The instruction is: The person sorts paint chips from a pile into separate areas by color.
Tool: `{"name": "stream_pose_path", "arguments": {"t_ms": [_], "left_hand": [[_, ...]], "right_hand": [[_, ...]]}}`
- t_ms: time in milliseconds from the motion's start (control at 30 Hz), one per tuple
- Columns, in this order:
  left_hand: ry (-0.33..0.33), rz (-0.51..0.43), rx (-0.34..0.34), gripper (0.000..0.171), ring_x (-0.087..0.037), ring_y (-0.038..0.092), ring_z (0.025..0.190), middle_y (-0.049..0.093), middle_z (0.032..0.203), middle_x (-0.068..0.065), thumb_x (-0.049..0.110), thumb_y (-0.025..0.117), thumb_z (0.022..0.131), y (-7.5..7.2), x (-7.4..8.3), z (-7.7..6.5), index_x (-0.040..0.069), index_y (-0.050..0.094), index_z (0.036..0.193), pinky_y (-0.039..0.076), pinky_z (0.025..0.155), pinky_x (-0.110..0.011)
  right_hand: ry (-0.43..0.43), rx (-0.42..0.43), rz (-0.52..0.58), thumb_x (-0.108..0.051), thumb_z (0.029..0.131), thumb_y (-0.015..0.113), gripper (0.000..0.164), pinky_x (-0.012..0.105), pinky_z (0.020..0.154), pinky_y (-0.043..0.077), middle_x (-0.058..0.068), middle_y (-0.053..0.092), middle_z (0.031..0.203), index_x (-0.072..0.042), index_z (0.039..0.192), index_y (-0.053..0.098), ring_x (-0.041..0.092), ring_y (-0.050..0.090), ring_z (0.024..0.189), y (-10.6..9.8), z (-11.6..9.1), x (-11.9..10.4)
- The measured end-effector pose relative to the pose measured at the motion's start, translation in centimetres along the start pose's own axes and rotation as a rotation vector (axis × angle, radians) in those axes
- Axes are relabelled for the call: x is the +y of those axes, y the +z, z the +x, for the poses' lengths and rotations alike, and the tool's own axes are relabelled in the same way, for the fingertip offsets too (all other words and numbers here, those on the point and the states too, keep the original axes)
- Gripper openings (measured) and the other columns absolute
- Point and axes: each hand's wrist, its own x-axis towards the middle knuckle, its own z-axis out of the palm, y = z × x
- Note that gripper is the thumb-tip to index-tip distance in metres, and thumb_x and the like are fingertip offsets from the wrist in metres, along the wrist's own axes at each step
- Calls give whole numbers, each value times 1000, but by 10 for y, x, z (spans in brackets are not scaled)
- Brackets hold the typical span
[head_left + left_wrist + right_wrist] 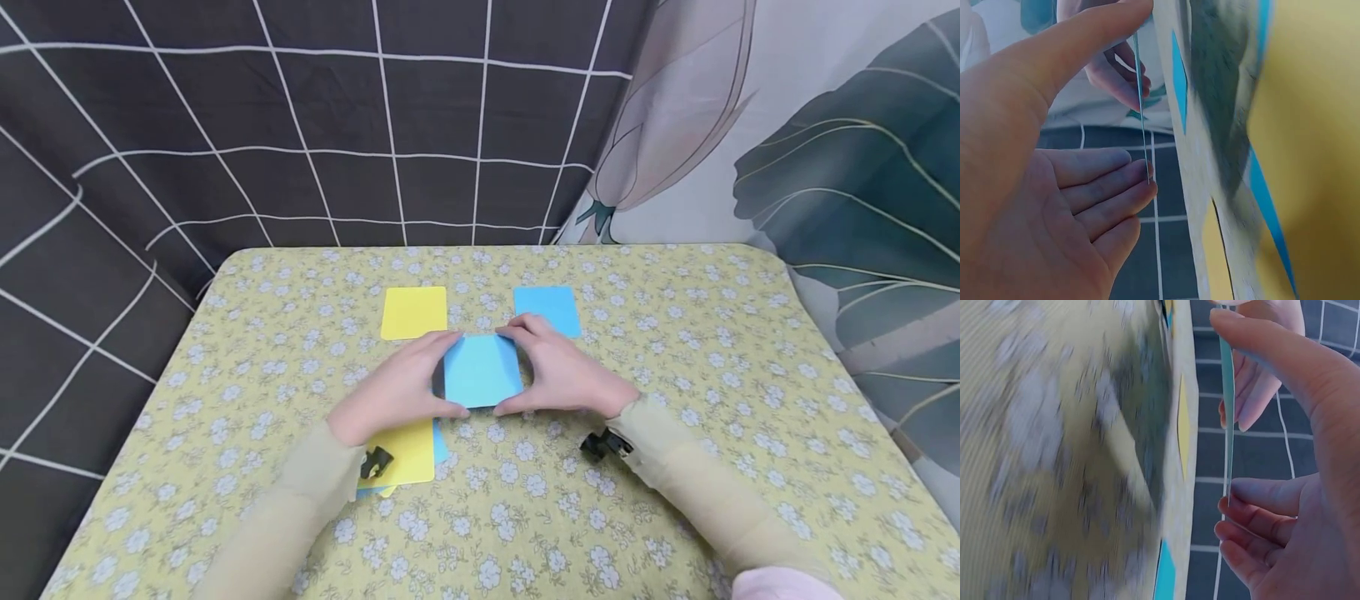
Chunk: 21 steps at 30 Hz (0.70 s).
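A blue square card is held level above the table between both hands. My left hand grips its left side, thumb at the near corner and fingertips at the far one. The right hand grips the opposite side in the same way. Seen edge-on, the blue card is thin and stands clear of the tabletop in the left wrist view. From the right wrist, too, the card shows as a narrow strip between thumb and fingers.
On the flowered tablecloth, a yellow card lies at the back left and another blue card at the back right, partly behind the right hand. A loose pile of yellow and blue cards sits under the left wrist.
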Motion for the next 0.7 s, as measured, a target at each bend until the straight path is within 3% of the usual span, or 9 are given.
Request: {"name": "stream_pose_path", "arguments": {"t_ms": [400, 700], "left_hand": [[70, -30, -46, 104, -25, 44, 138, 45, 153, -11, 41, 91, 74, 16, 19, 40, -1, 39, 154, 38, 114, -37], [95, 29, -52, 107, -24, 42, 140, 41, 156, -12, 47, 89, 76, 18, 23, 81, 1, 36, 156, 36, 115, -36]], "right_hand": [[77, 32, -19, -65, 66, 88, 110, 45, 100, 49, 9, 46, 136, -1, 146, 50, 26, 50, 121, -17, -27, 33], [149, 84, -3, -65, 66, 88, 116, 55, 102, 47, 18, 44, 142, 3, 149, 45, 35, 47, 126, -37, -27, 52]]}}
